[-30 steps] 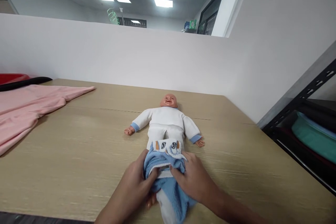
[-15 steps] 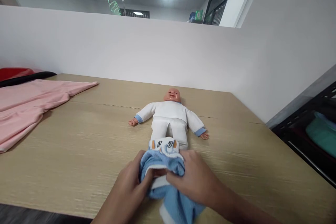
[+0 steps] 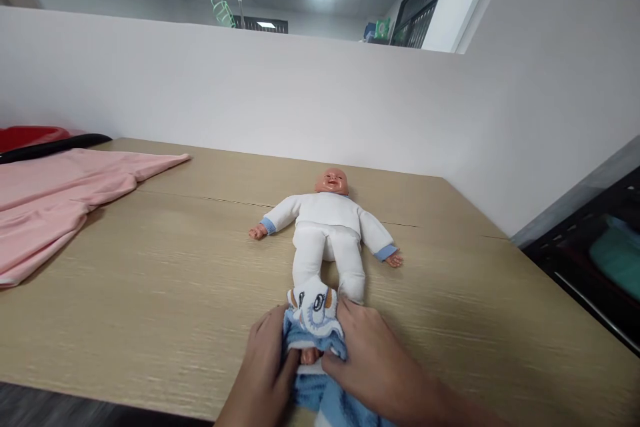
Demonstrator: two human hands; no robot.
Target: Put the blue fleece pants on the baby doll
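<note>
A baby doll (image 3: 328, 211) in a white top with blue cuffs and white legs lies on its back, head toward the wall. Over the lower end of its legs is a blue and white terry cloth garment (image 3: 316, 317) with an elephant face on it; its exact kind cannot be told. My left hand (image 3: 265, 363) grips the garment's left edge, thumb inside the opening. On the opposite edge my right hand (image 3: 373, 353) is closed the same way. Between my thumbs a doll foot (image 3: 311, 355) shows inside the opening. The rest of the cloth hangs toward me.
Pink cloth (image 3: 65, 200) covers the left part of the wooden table (image 3: 190, 293). Behind it are a red object (image 3: 33, 138) and a black curved one (image 3: 60, 145). A white wall (image 3: 280, 93) rises at the back. To the right stands a black rack (image 3: 580, 267) with green cloth.
The garment has come lower and nearer to me with both hands, showing more of the doll's legs. A doll foot now shows more plainly in the opening.
</note>
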